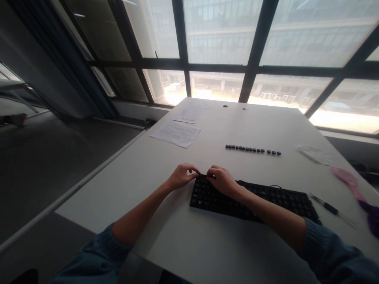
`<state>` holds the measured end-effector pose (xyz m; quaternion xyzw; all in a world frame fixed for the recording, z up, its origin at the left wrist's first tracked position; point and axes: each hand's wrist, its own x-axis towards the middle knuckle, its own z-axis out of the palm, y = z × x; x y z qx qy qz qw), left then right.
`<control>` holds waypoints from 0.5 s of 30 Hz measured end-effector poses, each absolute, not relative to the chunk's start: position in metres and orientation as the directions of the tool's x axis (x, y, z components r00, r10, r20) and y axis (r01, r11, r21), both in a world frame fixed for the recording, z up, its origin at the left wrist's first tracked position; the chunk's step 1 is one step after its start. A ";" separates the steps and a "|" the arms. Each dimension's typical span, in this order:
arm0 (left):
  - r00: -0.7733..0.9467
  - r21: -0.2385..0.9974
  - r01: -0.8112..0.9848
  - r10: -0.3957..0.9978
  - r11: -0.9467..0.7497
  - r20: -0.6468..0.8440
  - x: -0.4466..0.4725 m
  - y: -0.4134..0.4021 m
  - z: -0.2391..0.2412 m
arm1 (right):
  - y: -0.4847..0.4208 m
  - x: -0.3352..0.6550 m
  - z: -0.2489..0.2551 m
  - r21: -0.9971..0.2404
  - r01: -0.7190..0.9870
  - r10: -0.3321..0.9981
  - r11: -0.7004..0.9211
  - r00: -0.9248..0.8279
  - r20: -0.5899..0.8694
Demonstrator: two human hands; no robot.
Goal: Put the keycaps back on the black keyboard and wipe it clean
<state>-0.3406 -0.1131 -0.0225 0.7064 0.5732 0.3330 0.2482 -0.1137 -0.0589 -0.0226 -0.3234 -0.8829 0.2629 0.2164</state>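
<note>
A black keyboard (pixel 266 201) lies on the white table (pixel 183 244) in front of me. Both hands meet at its far left corner. My left hand (pixel 181 176) is curled, its thumb and forefinger pinched at the corner keys. My right hand (pixel 222 180) rests on the keyboard's top left, fingers bent and pinched toward the same spot. What either pinch holds is too small to make out. A row of several loose black keycaps (pixel 253 149) lies farther back on the table.
Printed sheets (pixel 175 133) lie at the back left. A thin black tool (pixel 331 209) lies right of the keyboard, with pink (pixel 346 179) and purple (pixel 371 215) items and a clear wrapper (pixel 315 154) near the right edge. Large windows stand behind the table.
</note>
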 end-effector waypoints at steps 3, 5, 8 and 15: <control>0.140 0.724 0.630 0.958 -0.283 0.252 -0.338 -0.115 -0.025 | -0.058 -0.114 -0.026 -0.610 0.447 0.685 0.654 -0.692 0.229; 0.161 0.691 0.644 0.941 -0.328 0.296 -0.337 -0.116 -0.026 | -0.058 -0.113 -0.027 -0.611 0.437 0.681 0.660 -0.692 0.240; 0.217 0.589 0.705 0.911 -0.394 0.349 -0.337 -0.118 -0.027 | -0.058 -0.113 -0.028 -0.613 0.427 0.677 0.665 -0.691 0.254; 0.392 0.333 0.795 0.849 -0.507 0.355 -0.339 -0.123 -0.023 | -0.062 -0.112 -0.030 -0.596 0.408 0.660 0.692 -0.692 0.292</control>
